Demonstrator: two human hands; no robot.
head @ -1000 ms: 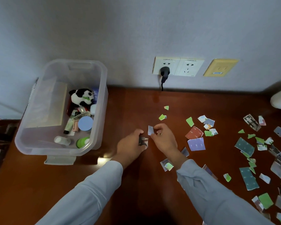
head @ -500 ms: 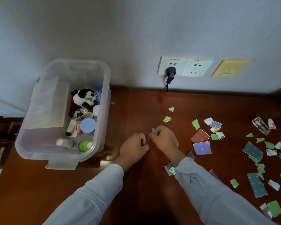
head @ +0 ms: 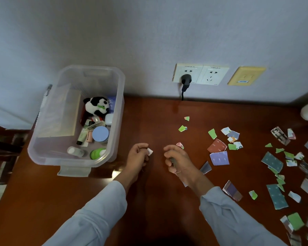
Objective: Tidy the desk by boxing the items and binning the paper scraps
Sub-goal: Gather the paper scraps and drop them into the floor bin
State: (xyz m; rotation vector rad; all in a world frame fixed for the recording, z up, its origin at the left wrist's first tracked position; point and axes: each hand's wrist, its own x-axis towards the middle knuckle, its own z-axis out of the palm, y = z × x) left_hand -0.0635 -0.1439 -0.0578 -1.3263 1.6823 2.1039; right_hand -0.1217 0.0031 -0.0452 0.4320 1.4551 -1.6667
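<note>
Reddish-brown glossy wood now shows between the two hands, which half a second ago sat knuckle to knuckle; they have drawn apart near the middle of the desk [head: 158, 114]. The left hand [head: 138, 156] pinches a small white scrap [head: 150, 151] between thumb and curled fingers. The right hand [head: 180, 161] has its fingers curled round a grey scrap [head: 172, 160], and a little red torn piece [head: 180, 145] lies just beyond its fingertips. Other paper scraps [head: 219, 158], ragged-edged in green, teal, purple and rust, lie strewn over the right half of the desk out to its right edge. A clear plastic box [head: 116, 139] with rounded corners stands at the desk's back-left corner. It holds a fuzzy panda plush [head: 96, 107], a round blue lid [head: 100, 133], a slim tube [head: 82, 136] and a pale wooden block [head: 60, 116]. Behind it all a matt, faintly textured grey wall carries twin white sockets [head: 200, 74], a black plug [head: 186, 79] in the left one, and a yellow plate [head: 246, 76].
</note>
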